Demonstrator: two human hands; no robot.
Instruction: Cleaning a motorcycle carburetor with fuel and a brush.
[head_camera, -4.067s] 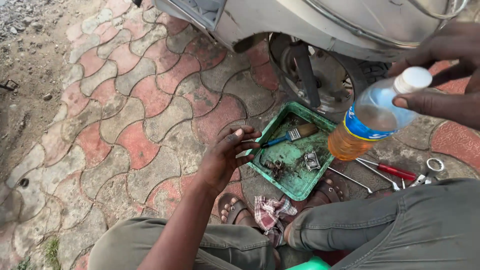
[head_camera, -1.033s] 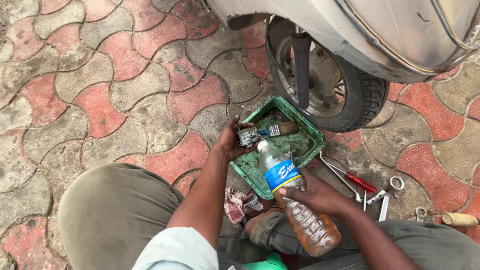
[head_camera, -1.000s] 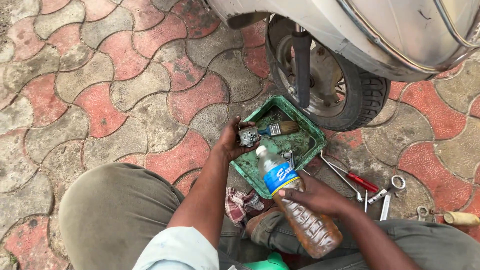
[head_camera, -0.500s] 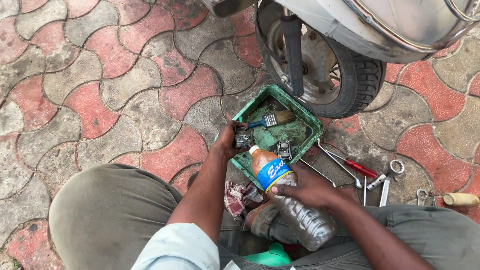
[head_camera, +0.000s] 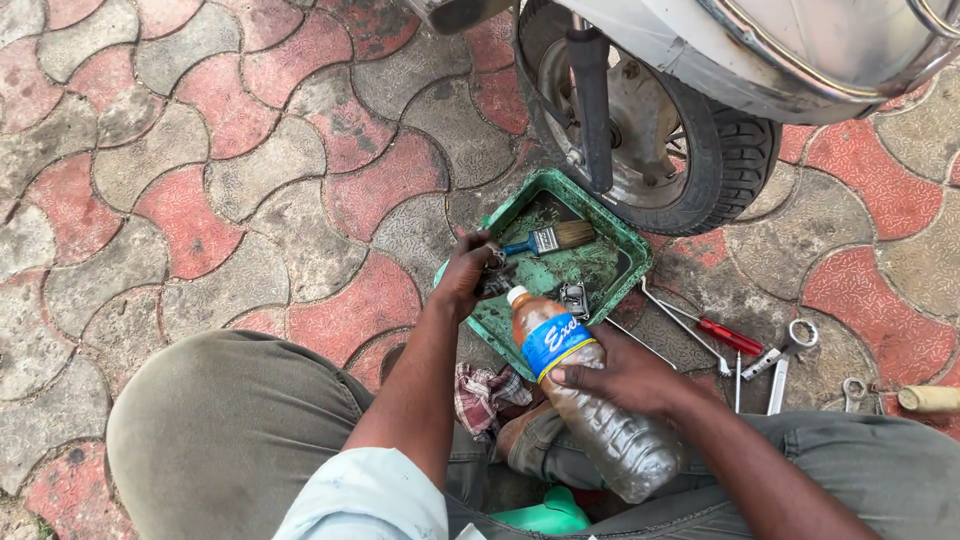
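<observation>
Paving of red and grey interlocking blocks (head_camera: 230, 170) lies open across the whole left side. On the right it is crowded, with the scooter's rear wheel (head_camera: 650, 130) standing just beyond the far rim of a green tray (head_camera: 625, 255), almost touching it. Right of the tray, a red-handled screwdriver (head_camera: 728, 336), spanners (head_camera: 785, 350) and a wooden handle (head_camera: 930, 398) are strewn close together, leaving little bare ground there. A checked rag (head_camera: 485, 395) sits between the person's knees, near the tray's close edge.

The right hand (head_camera: 625, 375) is wrapped around a plastic bottle (head_camera: 590, 400) with a blue label and brownish liquid, tilted so its neck points over the near edge of the tray. The left hand (head_camera: 468, 272) is closed on a small dark metal part (head_camera: 492, 262) at the tray's left rim, just beside a paintbrush (head_camera: 550, 240) lying inside. A small metal piece (head_camera: 574, 298) rests in the tray near the bottle's mouth.

Compared with half a second ago, the bottle has tipped a little further toward the tray; the left hand stays at the rim.
</observation>
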